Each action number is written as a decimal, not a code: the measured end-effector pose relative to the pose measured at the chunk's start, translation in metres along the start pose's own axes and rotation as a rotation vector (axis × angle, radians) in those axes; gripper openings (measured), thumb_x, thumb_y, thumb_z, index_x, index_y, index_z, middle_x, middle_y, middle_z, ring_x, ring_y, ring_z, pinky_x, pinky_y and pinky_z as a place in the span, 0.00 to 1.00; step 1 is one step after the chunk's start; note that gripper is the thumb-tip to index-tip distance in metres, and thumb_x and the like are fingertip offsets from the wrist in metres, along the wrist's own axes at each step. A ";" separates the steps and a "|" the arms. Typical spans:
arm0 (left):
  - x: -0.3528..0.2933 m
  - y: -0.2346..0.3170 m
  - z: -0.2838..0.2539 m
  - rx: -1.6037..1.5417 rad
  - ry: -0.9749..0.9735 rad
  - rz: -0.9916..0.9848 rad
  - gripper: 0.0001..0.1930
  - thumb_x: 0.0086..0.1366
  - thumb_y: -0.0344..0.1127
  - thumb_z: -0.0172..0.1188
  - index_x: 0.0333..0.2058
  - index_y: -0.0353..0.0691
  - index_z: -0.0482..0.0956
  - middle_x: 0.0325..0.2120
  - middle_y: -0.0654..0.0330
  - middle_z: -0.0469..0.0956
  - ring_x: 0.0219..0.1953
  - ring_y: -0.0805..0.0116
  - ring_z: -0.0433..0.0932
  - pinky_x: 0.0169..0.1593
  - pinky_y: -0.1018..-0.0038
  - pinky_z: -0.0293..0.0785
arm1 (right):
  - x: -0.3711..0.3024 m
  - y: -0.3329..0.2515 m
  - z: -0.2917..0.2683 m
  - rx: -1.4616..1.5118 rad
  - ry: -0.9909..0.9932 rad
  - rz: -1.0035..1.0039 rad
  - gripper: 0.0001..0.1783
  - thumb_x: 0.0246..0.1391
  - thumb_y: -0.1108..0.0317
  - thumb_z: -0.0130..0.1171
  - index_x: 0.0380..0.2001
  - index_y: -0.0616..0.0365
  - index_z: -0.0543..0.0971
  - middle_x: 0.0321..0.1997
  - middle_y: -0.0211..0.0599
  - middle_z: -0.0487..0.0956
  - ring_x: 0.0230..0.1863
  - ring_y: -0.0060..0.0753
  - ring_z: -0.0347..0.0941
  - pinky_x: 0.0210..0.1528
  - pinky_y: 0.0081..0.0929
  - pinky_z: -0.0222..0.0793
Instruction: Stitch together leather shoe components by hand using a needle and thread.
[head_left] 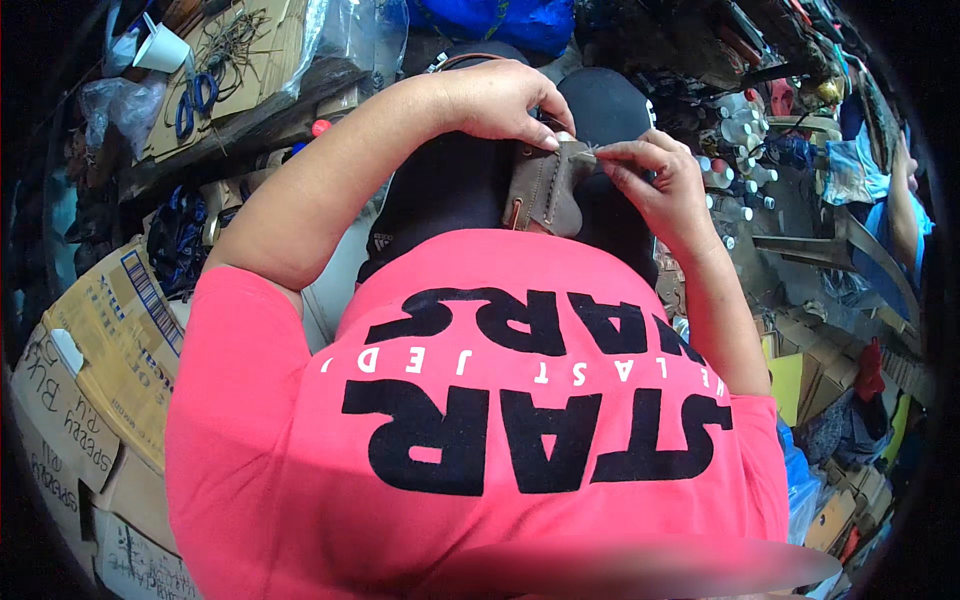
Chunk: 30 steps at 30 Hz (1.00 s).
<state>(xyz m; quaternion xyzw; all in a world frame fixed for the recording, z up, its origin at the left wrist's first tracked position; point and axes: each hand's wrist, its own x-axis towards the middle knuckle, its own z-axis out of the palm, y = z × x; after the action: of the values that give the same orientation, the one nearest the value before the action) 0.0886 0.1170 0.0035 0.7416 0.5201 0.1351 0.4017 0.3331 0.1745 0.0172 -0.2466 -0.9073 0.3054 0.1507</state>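
Note:
A brown leather shoe upper [545, 192] rests between my thighs, with stitch lines down its side and a tan lace-like strip near its lower left. My left hand [505, 105] is closed on its far edge, thumb pressed on the leather beside an eyelet. At the upper's right corner, my right hand [665, 180] pinches a thin pale thread [588, 153] between thumb and forefinger. Whether a needle is in those fingers is too small to tell. The far edge of the upper is partly hidden under my left fingers.
Blue-handled scissors [196, 104] lie on cardboard at the far left, near dark tangled cord [232, 42] and a white cup [161, 50]. Several small bottles [738, 135] stand to the right. Cardboard boxes [110, 320] are stacked at left. Another person's arm [903, 205] shows far right.

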 end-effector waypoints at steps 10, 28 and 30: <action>-0.002 -0.003 0.002 -0.041 0.023 0.030 0.16 0.56 0.39 0.65 0.43 0.44 0.82 0.37 0.55 0.81 0.43 0.59 0.78 0.49 0.66 0.71 | 0.012 -0.004 -0.003 0.019 -0.074 0.014 0.08 0.45 0.72 0.66 0.33 0.54 0.85 0.23 0.38 0.75 0.28 0.37 0.73 0.32 0.31 0.68; 0.010 0.006 -0.008 0.080 -0.094 -0.031 0.16 0.51 0.35 0.68 0.40 0.42 0.82 0.36 0.56 0.81 0.42 0.57 0.79 0.44 0.66 0.73 | 0.019 0.027 0.017 0.136 -0.133 -0.021 0.08 0.42 0.68 0.70 0.30 0.48 0.86 0.25 0.24 0.76 0.35 0.30 0.68 0.42 0.28 0.63; 0.012 0.004 -0.002 0.093 -0.054 0.052 0.15 0.49 0.33 0.69 0.38 0.42 0.82 0.34 0.57 0.81 0.40 0.58 0.79 0.42 0.66 0.73 | 0.014 0.024 0.017 0.126 -0.118 -0.018 0.07 0.42 0.67 0.70 0.29 0.47 0.86 0.25 0.24 0.76 0.35 0.29 0.68 0.42 0.28 0.61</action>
<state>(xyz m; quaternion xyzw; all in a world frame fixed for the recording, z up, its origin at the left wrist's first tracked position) 0.0949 0.1281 0.0054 0.7759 0.4955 0.1011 0.3771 0.3230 0.1906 -0.0097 -0.2101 -0.8957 0.3747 0.1146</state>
